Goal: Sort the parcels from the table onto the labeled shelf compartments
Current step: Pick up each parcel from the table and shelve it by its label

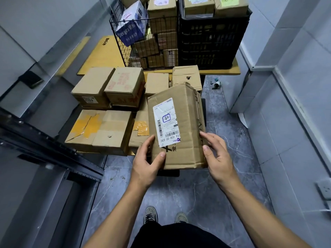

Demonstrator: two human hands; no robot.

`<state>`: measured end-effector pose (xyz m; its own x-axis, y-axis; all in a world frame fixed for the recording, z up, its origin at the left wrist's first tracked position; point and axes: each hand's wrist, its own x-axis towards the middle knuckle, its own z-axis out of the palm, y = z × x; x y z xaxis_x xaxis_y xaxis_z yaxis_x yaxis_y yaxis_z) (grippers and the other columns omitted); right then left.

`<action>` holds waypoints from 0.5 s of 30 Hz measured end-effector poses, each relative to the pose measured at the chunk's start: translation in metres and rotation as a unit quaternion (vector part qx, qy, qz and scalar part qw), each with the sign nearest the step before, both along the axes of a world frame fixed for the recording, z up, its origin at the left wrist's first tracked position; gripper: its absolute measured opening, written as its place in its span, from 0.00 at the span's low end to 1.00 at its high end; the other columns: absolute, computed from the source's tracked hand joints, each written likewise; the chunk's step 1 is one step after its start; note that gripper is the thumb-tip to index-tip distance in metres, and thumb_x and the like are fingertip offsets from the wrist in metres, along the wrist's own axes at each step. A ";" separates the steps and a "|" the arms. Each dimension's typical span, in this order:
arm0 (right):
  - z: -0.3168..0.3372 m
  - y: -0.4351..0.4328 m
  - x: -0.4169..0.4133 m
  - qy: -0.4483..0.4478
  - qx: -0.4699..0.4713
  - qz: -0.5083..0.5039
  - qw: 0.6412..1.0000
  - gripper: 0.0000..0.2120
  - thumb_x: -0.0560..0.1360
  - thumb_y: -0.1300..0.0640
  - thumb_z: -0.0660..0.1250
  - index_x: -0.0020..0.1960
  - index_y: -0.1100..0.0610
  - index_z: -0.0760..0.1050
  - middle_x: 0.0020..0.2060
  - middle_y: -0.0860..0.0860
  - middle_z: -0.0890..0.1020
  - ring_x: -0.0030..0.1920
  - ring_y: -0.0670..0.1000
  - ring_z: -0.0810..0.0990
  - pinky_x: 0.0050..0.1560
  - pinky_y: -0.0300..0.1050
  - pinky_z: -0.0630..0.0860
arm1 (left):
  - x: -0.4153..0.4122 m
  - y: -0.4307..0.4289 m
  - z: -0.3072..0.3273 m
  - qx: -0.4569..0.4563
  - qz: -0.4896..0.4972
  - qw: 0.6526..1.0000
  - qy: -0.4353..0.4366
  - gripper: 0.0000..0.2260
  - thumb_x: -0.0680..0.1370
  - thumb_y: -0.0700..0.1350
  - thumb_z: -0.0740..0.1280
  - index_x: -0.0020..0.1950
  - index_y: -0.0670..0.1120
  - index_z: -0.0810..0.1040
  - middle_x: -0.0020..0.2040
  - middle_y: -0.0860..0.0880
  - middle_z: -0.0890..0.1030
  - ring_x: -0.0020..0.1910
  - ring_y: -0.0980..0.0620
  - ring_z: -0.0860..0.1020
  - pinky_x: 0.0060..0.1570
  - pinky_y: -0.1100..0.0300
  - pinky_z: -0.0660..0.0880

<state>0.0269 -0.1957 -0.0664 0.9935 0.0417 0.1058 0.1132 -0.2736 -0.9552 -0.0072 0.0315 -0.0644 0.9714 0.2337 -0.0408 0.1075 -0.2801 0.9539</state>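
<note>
I hold a long brown cardboard parcel point(184, 133) in front of me, its white shipping label facing up with a handwritten "22" in a blue box. My left hand point(146, 161) grips its near left corner, thumb on top. My right hand point(216, 156) holds the near right edge, fingers along the side and thumb on the corner. Beyond and left of it, several more cardboard parcels point(125, 85) lie in two rows on a low yellow table point(102, 54).
A wire basket point(143, 42) and a black plastic crate point(211, 40), both full of boxes, stand at the table's back. Dark metal shelf rails point(50, 151) run along the left. White panels line the right wall. Small items point(215, 84) lie on the grey tiled floor.
</note>
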 end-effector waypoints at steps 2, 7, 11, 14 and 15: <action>0.004 0.001 0.000 0.002 -0.015 0.011 1.000 0.16 0.77 0.46 0.62 0.64 0.35 0.72 0.66 0.49 0.73 0.67 0.39 0.71 0.68 0.33 0.68 | -0.003 0.002 0.002 0.034 0.011 0.999 -0.011 0.28 0.71 0.61 0.70 0.70 0.67 0.66 0.69 0.60 0.71 0.67 0.63 0.70 0.67 0.48 0.72; 0.003 0.007 -0.002 0.041 -0.010 0.056 0.998 0.28 0.71 0.28 0.64 0.69 0.29 0.65 0.69 0.42 0.74 0.69 0.43 0.73 0.70 0.52 0.72 | -0.013 0.004 0.006 0.101 0.028 0.994 -0.033 0.30 0.72 0.58 0.70 0.72 0.63 0.65 0.66 0.62 0.70 0.65 0.62 0.71 0.63 0.50 0.75; 0.000 0.018 -0.007 0.061 -0.016 0.076 0.995 0.37 0.68 0.29 0.68 0.73 0.28 0.57 0.71 0.38 0.71 0.70 0.42 0.72 0.72 0.54 0.69 | -0.024 0.002 0.006 0.146 0.035 0.988 -0.036 0.30 0.73 0.55 0.70 0.73 0.61 0.64 0.67 0.60 0.69 0.66 0.62 0.69 0.63 0.49 0.75; -0.002 0.027 -0.010 0.075 -0.018 0.090 0.993 0.34 0.70 0.34 0.68 0.71 0.26 0.57 0.69 0.36 0.73 0.69 0.42 0.74 0.71 0.56 0.71 | -0.034 0.003 0.009 0.173 0.054 0.983 -0.043 0.29 0.74 0.53 0.70 0.74 0.57 0.65 0.68 0.56 0.69 0.66 0.61 0.68 0.63 0.51 0.74; -0.002 0.031 -0.010 0.077 -0.013 0.099 0.992 0.34 0.70 0.35 0.68 0.71 0.26 0.57 0.68 0.36 0.74 0.69 0.42 0.74 0.71 0.56 0.71 | -0.037 0.004 0.009 0.182 0.062 0.980 -0.044 0.29 0.75 0.52 0.71 0.74 0.56 0.65 0.68 0.55 0.69 0.66 0.61 0.69 0.63 0.53 0.73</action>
